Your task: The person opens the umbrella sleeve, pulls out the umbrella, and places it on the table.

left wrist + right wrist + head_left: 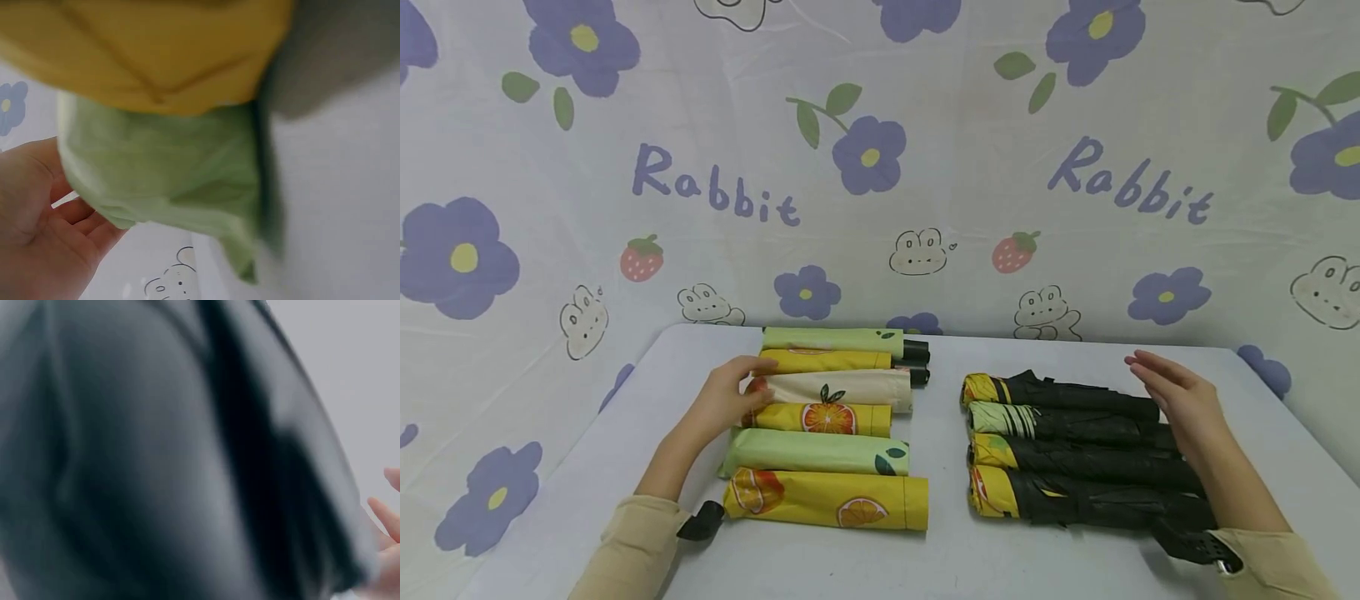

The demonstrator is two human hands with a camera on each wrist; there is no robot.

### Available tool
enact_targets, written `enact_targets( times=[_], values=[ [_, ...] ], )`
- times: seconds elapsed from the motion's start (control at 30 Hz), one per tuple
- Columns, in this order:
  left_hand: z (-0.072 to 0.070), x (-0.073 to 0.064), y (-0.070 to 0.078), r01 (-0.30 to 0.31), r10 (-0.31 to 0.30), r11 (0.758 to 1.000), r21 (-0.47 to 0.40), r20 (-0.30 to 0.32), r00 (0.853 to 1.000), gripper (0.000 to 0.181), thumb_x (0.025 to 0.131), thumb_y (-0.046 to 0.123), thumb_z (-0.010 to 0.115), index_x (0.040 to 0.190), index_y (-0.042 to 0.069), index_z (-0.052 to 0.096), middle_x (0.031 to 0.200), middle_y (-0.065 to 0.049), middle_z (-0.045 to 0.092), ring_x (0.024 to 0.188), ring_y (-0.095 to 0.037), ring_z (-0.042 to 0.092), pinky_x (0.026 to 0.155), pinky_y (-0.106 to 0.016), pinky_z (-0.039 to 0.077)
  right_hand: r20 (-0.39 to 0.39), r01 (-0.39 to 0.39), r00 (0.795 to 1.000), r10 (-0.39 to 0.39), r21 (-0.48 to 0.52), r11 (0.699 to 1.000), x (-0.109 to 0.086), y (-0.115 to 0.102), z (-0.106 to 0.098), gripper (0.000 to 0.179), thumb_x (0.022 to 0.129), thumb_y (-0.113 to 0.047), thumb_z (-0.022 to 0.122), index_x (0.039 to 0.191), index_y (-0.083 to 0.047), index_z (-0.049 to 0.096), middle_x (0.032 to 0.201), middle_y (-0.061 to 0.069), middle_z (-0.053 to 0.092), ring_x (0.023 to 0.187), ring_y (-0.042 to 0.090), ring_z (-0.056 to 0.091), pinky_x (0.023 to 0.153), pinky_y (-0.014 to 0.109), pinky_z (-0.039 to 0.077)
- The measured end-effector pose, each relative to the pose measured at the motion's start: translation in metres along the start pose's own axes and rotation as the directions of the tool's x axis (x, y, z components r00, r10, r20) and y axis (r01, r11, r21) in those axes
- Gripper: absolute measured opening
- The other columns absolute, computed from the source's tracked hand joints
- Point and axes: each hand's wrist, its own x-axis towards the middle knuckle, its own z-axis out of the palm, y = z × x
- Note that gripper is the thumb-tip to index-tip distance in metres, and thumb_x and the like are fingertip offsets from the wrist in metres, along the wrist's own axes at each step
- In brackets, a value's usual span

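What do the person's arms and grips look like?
The left sleeve and right sleeve are plain beige. The left grip and right grip are bare, without gloves. A small black fitting shows by the left sleeve's end; by the right's, a black strap with what look like small holes.

A pale cloth backdrop (970, 108), faintly creased near the top, fills the space behind a white table (850, 567) with rounded far corners. Its print scatters purple flowers (869, 157) with yellow centres, green leaves (1043, 93), red strawberries (642, 259) under green caps, and black-outlined rabbit faces (917, 254). The word "Rabbit" (718, 190) appears twice in purple lettering, on the left and the right. The cloth also shows on both sides of the table. Soft, fairly even light falls across the tabletop and the fabric.
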Motion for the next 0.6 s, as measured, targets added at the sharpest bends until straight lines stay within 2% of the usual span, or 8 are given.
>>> enact_targets(
  times=[0.07, 0.17, 0.3, 0.4, 0.47, 0.6],
  values=[
    [-0.002, 0.001, 0.003, 0.004, -0.004, 1.0, 0.003, 0.0, 1.0, 0.041, 0.091, 0.009, 0.068, 0.131, 0.004, 0.059, 0.133, -0.018, 0.058, 0.128, -0.038, 0.051, 0.107, -0.056, 0.041, 0.006, 0.013, 1.0, -0.013, 0.024, 1.0, 0.001, -0.003, 0.005, 0.058, 0.096, -0.025, 0.062, 0.148, -0.011, 0.041, 0.108, -0.027, 0.066, 0.103, -0.018, 0.054, 0.118, 0.022, 0.014],
    [-0.007, 0.004, 0.009, 0.033, -0.033, 0.999, -0.016, 0.017, 0.999, 0.043, 0.093, 0.012, 0.065, 0.134, 0.006, 0.056, 0.138, -0.019, 0.054, 0.112, -0.036, 0.063, 0.099, -0.053, 0.049, 0.015, 0.037, 0.999, -0.038, 0.051, 0.998, 0.002, -0.008, 0.013, 0.058, 0.096, -0.023, 0.062, 0.147, -0.006, 0.04, 0.108, -0.025, 0.067, 0.102, -0.017, 0.058, 0.117, 0.021, 0.019],
    [-0.015, 0.008, 0.017, 0.046, -0.046, 0.999, -0.023, 0.017, 0.999, 0.044, 0.095, 0.016, 0.064, 0.137, 0.007, 0.054, 0.143, -0.018, 0.049, 0.118, -0.037, 0.06, 0.102, -0.054, 0.046, 0.011, 0.045, 0.999, -0.045, 0.024, 0.999, 0.003, -0.013, 0.024, 0.059, 0.095, -0.026, 0.063, 0.147, -0.007, 0.042, 0.109, -0.024, 0.067, 0.103, -0.016, 0.057, 0.117, 0.021, 0.023],
    [-0.022, 0.011, 0.021, 0.034, -0.034, 0.999, -0.002, -0.001, 0.999, 0.044, 0.094, 0.018, 0.065, 0.136, 0.008, 0.055, 0.143, -0.017, 0.05, 0.134, -0.039, 0.044, 0.11, -0.059, 0.036, 0.013, 0.047, 0.999, -0.047, 0.006, 0.999, 0.005, -0.017, 0.034, 0.052, 0.095, -0.028, 0.063, 0.142, -0.01, 0.047, 0.109, -0.025, 0.066, 0.104, -0.015, 0.056, 0.117, 0.019, 0.028],
    [-0.026, 0.014, 0.022, 0.035, -0.035, 0.999, 0.004, -0.006, 0.999, 0.044, 0.095, 0.019, 0.064, 0.137, 0.009, 0.055, 0.142, -0.016, 0.051, 0.134, -0.039, 0.043, 0.11, -0.059, 0.035, 0.022, 0.054, 0.998, -0.054, 0.017, 0.998, 0.007, -0.02, 0.04, 0.049, 0.095, -0.027, 0.063, 0.139, -0.01, 0.048, 0.109, -0.024, 0.067, 0.104, -0.014, 0.057, 0.113, 0.016, 0.034],
    [-0.037, 0.02, 0.029, 0.048, -0.048, 0.999, 0.007, -0.007, 0.999, 0.044, 0.096, 0.023, 0.062, 0.138, 0.012, 0.054, 0.143, -0.016, 0.051, 0.136, -0.039, 0.043, 0.111, -0.06, 0.035, 0.044, 0.054, 0.998, -0.055, 0.027, 0.998, 0.012, -0.026, 0.052, 0.059, 0.095, -0.027, 0.063, 0.146, -0.005, 0.042, 0.108, -0.025, 0.067, 0.103, -0.013, 0.059, 0.109, 0.015, 0.038]
  ],
)
